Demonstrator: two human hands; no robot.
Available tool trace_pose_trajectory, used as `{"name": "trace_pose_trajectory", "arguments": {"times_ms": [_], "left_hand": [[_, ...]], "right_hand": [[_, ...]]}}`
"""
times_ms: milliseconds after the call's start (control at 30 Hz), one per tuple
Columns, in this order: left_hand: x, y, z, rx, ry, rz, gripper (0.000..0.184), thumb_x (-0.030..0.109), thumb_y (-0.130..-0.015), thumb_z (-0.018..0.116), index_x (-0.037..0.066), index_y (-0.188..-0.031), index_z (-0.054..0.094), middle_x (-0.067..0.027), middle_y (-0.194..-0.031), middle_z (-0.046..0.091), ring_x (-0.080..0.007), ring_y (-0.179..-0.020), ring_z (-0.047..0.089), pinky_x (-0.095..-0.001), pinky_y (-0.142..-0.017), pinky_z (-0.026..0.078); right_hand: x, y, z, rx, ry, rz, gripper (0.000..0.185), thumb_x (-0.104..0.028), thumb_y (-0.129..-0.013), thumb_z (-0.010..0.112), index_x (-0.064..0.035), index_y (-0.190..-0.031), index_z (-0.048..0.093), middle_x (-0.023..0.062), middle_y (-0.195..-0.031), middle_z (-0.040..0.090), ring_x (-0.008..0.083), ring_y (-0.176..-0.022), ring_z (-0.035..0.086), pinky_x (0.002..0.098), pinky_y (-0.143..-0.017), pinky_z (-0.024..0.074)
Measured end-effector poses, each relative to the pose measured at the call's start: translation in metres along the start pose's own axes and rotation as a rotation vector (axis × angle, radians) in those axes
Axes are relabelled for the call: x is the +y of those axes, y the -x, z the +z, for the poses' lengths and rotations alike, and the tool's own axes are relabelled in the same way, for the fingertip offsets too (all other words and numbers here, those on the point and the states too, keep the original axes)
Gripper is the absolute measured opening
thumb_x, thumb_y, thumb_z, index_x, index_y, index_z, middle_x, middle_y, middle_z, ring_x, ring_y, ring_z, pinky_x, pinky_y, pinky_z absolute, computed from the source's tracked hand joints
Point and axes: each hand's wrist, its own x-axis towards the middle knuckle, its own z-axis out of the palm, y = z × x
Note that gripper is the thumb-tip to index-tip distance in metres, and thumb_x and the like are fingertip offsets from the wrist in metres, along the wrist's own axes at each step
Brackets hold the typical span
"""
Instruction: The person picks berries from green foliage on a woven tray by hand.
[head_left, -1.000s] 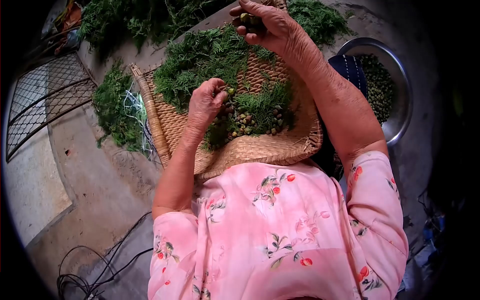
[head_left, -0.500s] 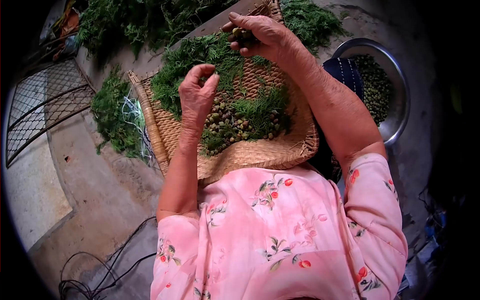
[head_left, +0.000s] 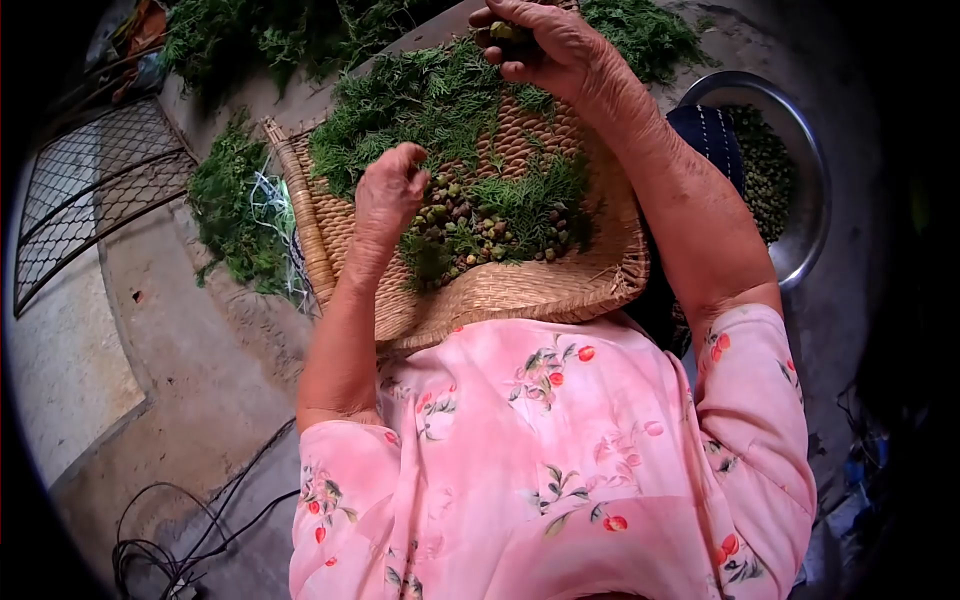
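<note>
A woven basket tray [head_left: 490, 300] lies before me, bearing green feathery sprigs [head_left: 410, 100] and a heap of small round greenish-brown cones [head_left: 487, 235]. Over the left part of the tray is my left hand [head_left: 392, 190], its fingers curled together beside the cones; whatever they hold, if anything, is hidden. My right hand [head_left: 545, 50] is raised at the tray's far edge, with several cones cupped between its palm and curled fingers.
On the right a metal basin [head_left: 815, 200] holds many small green cones, a dark blue cloth [head_left: 708, 145] at its side. More foliage [head_left: 235, 200] lies left, with piles beyond. A wire mesh rack [head_left: 100, 190] and black cables [head_left: 165, 555] are at the left.
My left hand first drew back left from the cones and lifted, then came slightly lower. My right hand dipped and rose again, still holding cones.
</note>
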Motion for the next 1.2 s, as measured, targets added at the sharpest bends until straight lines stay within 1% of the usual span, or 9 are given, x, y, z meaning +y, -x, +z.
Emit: {"name": "trace_pose_trajectory", "arguments": {"times_ms": [100, 233, 367, 433, 567, 700, 967, 1033, 1200], "left_hand": [[-0.009, 0.026, 0.015, -0.081, -0.062, -0.165, 0.024, 0.012, -0.074, 0.064, 0.009, -0.096, 0.055, -0.0146, -0.088, 0.060, -0.0335, -0.084, 0.059, -0.0413, -0.073, 0.047], [-0.011, 0.024, 0.025, 0.007, 0.062, -0.195, 0.024, 0.017, -0.077, 0.062, 0.009, -0.099, 0.055, -0.0144, -0.087, 0.059, -0.0330, -0.081, 0.059, -0.0415, -0.072, 0.047], [-0.013, 0.019, 0.032, 0.118, 0.062, -0.095, 0.028, 0.017, -0.077, 0.060, 0.009, -0.104, 0.055, -0.0154, -0.089, 0.059, -0.0320, -0.077, 0.059, -0.0399, -0.070, 0.047], [-0.013, 0.017, 0.029, 0.213, 0.225, -0.160, 0.033, 0.015, -0.075, 0.058, 0.007, -0.107, 0.056, -0.0137, -0.085, 0.058, -0.0265, -0.068, 0.058, -0.0355, -0.065, 0.048], [-0.001, 0.018, 0.020, 0.124, 0.288, -0.074, 0.024, 0.009, -0.074, 0.059, 0.005, -0.098, 0.061, -0.0118, -0.084, 0.056, -0.0209, -0.067, 0.058, -0.0327, -0.062, 0.048], [0.003, 0.017, 0.031, 0.004, 0.144, 0.022, 0.021, 0.007, -0.076, 0.059, 0.004, -0.096, 0.059, -0.0138, -0.088, 0.054, -0.0315, -0.080, 0.057, -0.0369, -0.072, 0.047], [-0.003, 0.010, 0.034, -0.004, 0.075, 0.069, 0.019, 0.004, -0.075, 0.061, 0.004, -0.094, 0.058, -0.0135, -0.091, 0.056, -0.0294, -0.082, 0.058, -0.0343, -0.073, 0.047], [0.000, 0.010, 0.034, -0.004, 0.101, 0.036, 0.019, 0.003, -0.075, 0.061, 0.004, -0.094, 0.058, -0.0136, -0.090, 0.056, -0.0298, -0.083, 0.058, -0.0344, -0.074, 0.047], [0.005, 0.011, 0.030, -0.045, 0.106, 0.065, 0.017, 0.003, -0.075, 0.063, 0.004, -0.092, 0.058, -0.0139, -0.087, 0.056, -0.0308, -0.082, 0.057, -0.0354, -0.074, 0.047]], "right_hand": [[0.000, 0.001, 0.001, 0.023, 0.008, -0.002, 0.029, -0.034, -0.090, 0.054, -0.0054, -0.088, 0.058, 0.0038, -0.068, 0.056, 0.0139, -0.056, 0.055, 0.0240, -0.041, 0.0394], [0.000, 0.003, 0.003, 0.038, 0.019, -0.019, 0.029, -0.034, -0.090, 0.055, -0.0056, -0.088, 0.058, 0.0032, -0.067, 0.056, 0.0136, -0.056, 0.055, 0.0238, -0.042, 0.0407], [0.001, 0.001, -0.001, 0.045, 0.047, -0.058, 0.028, -0.034, -0.090, 0.054, -0.0059, -0.088, 0.059, 0.0029, -0.066, 0.055, 0.0129, -0.056, 0.055, 0.0235, -0.043, 0.0414], [0.001, 0.001, -0.002, 0.058, 0.037, -0.076, 0.028, -0.033, -0.090, 0.054, -0.0059, -0.087, 0.059, 0.0026, -0.066, 0.055, 0.0124, -0.055, 0.055, 0.0235, -0.043, 0.0417], [0.001, 0.002, 0.000, 0.063, 0.061, -0.083, 0.028, -0.033, -0.090, 0.055, -0.0059, -0.087, 0.059, 0.0022, -0.066, 0.055, 0.0122, -0.055, 0.055, 0.0235, -0.043, 0.0419], [0.001, 0.004, 0.002, 0.076, 0.078, -0.096, 0.027, -0.033, -0.090, 0.056, -0.0058, -0.087, 0.059, 0.0017, -0.065, 0.054, 0.0122, -0.056, 0.055, 0.0234, -0.044, 0.0426], [0.007, -0.004, -0.006, 0.095, 0.075, -0.098, 0.030, -0.035, -0.090, 0.055, -0.0054, -0.088, 0.060, 0.0027, -0.066, 0.056, 0.0126, -0.055, 0.056, 0.0237, -0.043, 0.0425], [0.012, -0.011, -0.010, 0.081, 0.267, -0.192, 0.034, -0.036, -0.091, 0.052, -0.0026, -0.095, 0.058, 0.0050, -0.076, 0.058, 0.0124, -0.066, 0.058, 0.0218, -0.049, 0.0468], [0.002, 0.007, 0.005, 0.125, 0.291, -0.162, 0.035, -0.036, -0.090, 0.055, -0.0023, -0.097, 0.060, 0.0043, -0.078, 0.058, 0.0100, -0.065, 0.058, 0.0203, -0.047, 0.0479]]}}
